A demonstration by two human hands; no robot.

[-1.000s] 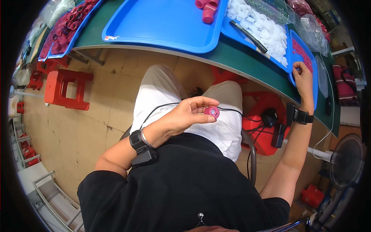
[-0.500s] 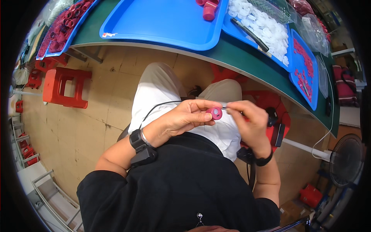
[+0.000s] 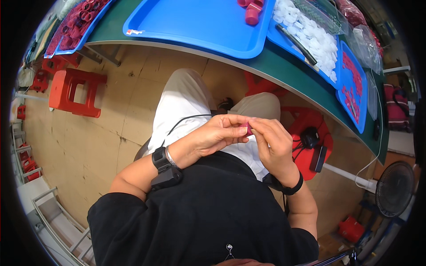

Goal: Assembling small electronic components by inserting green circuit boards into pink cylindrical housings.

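In front of my lap, my left hand [image 3: 217, 134] pinches a small dark pink round plastic part [image 3: 246, 128] between thumb and fingers. My right hand [image 3: 274, 139] is closed over the part's other side, its fingertips meeting those of my left. Most of the part is hidden by the fingers, and whether anything else sits in my right fingers cannot be seen. On the table ahead, a large blue tray [image 3: 191, 37] carries several similar pink parts [image 3: 252, 16] at its far right corner.
Right of the large tray, another blue tray holds white plastic pieces [image 3: 301, 31] with a black pen [image 3: 296, 44] across them. Beyond is a tray of small pink pieces [image 3: 353, 88]. A tray of pink rings [image 3: 77, 29] stands far left. Red stools [image 3: 77, 92] and a fan [image 3: 394, 188] flank me.
My right hand has moved left onto the pink part and now covers much of it. The whitish disc in its face, visible before, is hidden. My left hand keeps its grip.
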